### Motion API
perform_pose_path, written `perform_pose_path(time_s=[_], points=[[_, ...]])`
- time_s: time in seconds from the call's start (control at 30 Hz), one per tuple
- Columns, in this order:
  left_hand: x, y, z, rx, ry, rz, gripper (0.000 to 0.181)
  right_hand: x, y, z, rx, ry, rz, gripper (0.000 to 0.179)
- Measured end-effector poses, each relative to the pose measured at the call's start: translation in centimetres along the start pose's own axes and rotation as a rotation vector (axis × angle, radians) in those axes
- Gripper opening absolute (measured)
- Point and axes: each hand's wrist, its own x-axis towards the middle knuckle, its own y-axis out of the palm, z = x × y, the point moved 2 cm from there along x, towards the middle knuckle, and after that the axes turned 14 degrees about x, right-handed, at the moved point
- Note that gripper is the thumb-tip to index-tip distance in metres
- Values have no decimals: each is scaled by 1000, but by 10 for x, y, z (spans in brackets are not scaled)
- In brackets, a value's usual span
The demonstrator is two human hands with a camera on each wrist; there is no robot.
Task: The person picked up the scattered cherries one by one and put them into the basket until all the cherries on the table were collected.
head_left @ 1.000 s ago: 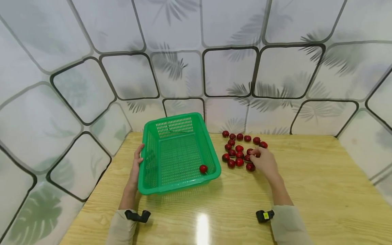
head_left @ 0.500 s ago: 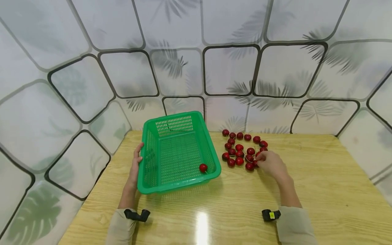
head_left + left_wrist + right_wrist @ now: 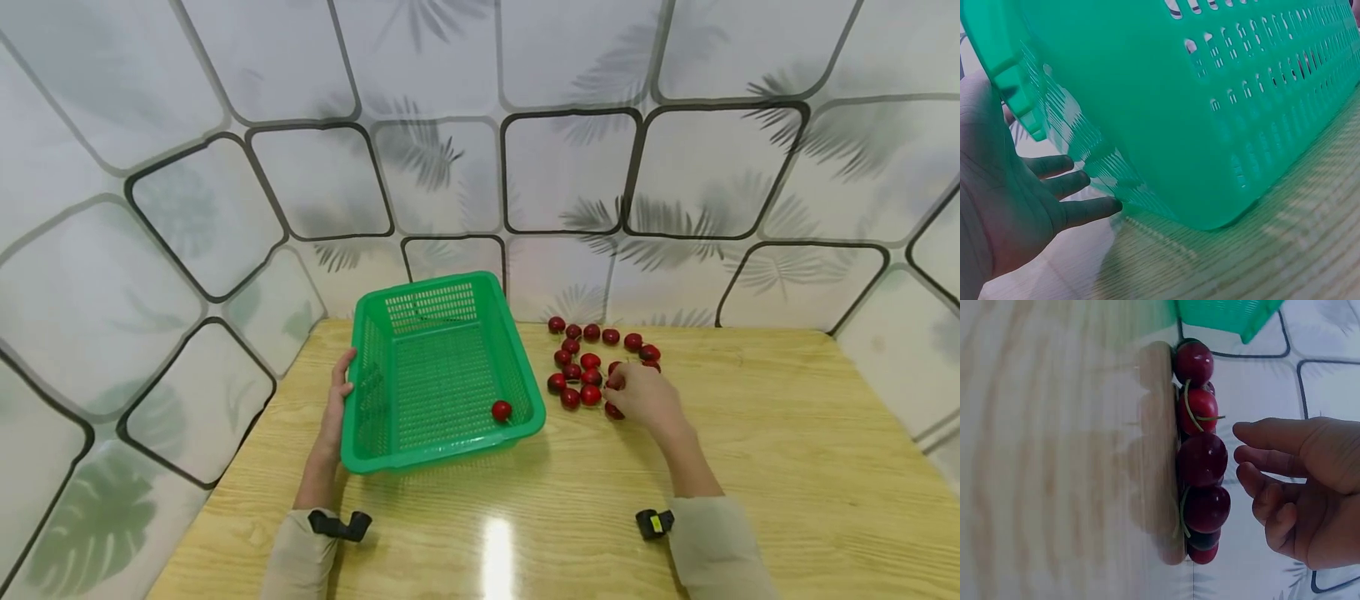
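At the left of the pale yellow wood-grain counter (image 3: 787, 433) stands a green plastic basket (image 3: 446, 383), rectangular, with slotted walls and a perforated floor. One round, dark red cherry (image 3: 502, 411) lies inside it, in the near right corner. The left hand (image 3: 330, 412) rests against the basket's outer left side; the left wrist view shows three of its fingers straight and spread beside the green wall.

To the right of the basket, just beside it, a group of glossy red cherries (image 3: 591, 395) lies on the counter, some touching and some slightly apart, with the far ones strung out in a loose row. Thin green stems (image 3: 1191, 409) curve over a few of them in the right wrist view. The right hand (image 3: 647, 398) is over the right part of this group. Its fingers are loosely bent, with a narrow gap between the tips and nothing between them; the right wrist view shows them just above the fruit.

Both beige sleeves (image 3: 716, 542) end near small black wrist devices (image 3: 341, 527). The right one carries a small yellow patch (image 3: 656, 523), where any print is too small to read. Behind, a whitish wall covering (image 3: 570, 179) bears dark rounded outlines and grey-green leaf prints.
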Motion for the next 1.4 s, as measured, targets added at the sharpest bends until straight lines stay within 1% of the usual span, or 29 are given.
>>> perform_pose_path(time_s=[0.1, 0.27, 0.47, 0.53, 0.7, 0.87, 1.0, 1.07, 1.13, 1.27, 1.4], points=[[-1, 1, 0, -4, 2, -4, 57, 4, 4, 3, -37, -9, 13, 14], [0, 1, -1, -10, 5, 1, 56, 8, 7, 5, -41, -36, 31, 19], [0, 1, -1, -26, -1, 8, 56, 13, 10, 3, -49, -25, 45, 10], [0, 1, -1, -28, -3, 7, 56, 15, 12, 2, -52, -28, 54, 10], [-1, 2, -1, -20, -10, 11, 56, 17, 14, 1, -59, -45, 85, 20], [-2, 3, -2, -23, -10, 12, 56, 16, 14, 3, -76, -77, 78, 31], [-2, 3, -3, -26, -7, 9, 55, 15, 14, 4, -97, -71, 92, 39], [-2, 3, -3, -27, -7, 8, 55, 15, 14, 5, -113, -57, 109, 39], [-2, 3, -3, -27, -7, 5, 55, 15, 14, 5, -132, -56, 120, 34], [-1, 3, -2, -25, -2, 1, 56, 15, 14, 5, -156, -59, 116, 28], [-1, 2, -2, -24, -7, 4, 56, 16, 14, 5, -180, -55, 128, 34]])
